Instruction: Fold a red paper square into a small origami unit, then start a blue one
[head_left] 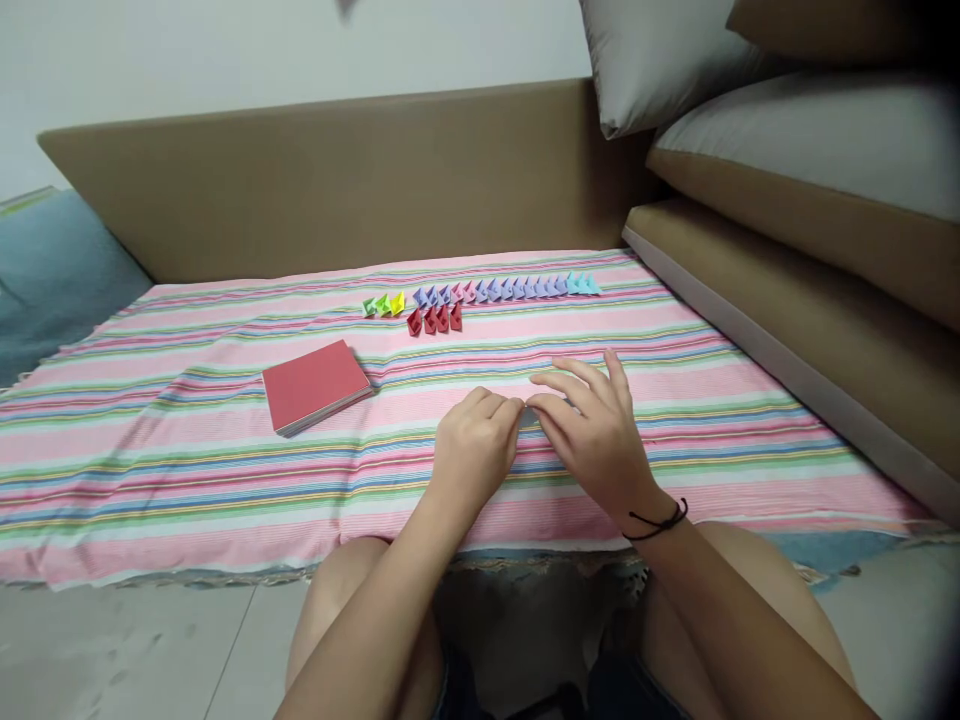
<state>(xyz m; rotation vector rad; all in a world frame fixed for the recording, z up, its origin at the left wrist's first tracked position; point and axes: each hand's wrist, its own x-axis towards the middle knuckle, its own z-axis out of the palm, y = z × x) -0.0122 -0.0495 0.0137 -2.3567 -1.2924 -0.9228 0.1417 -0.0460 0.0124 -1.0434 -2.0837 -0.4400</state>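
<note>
My left hand is closed, its thumb and fingertips pressed together above the striped cloth. Close beside it, my right hand pinches with thumb and forefinger while its other fingers fan out. The fingertips of both hands almost meet, and whatever lies between them is too small and covered to name. Further back stand small folded paper pieces in rows: a long row of purple, pink and light blue ones, a short row of dark red ones, and green and yellow ones. To the left lies a stack of paper with a red top.
The pink striped cloth covers the seat surface, with its front edge near my knees. A brown back panel rises behind. Stacked cushions bound the right side, and a blue cushion sits at the far left.
</note>
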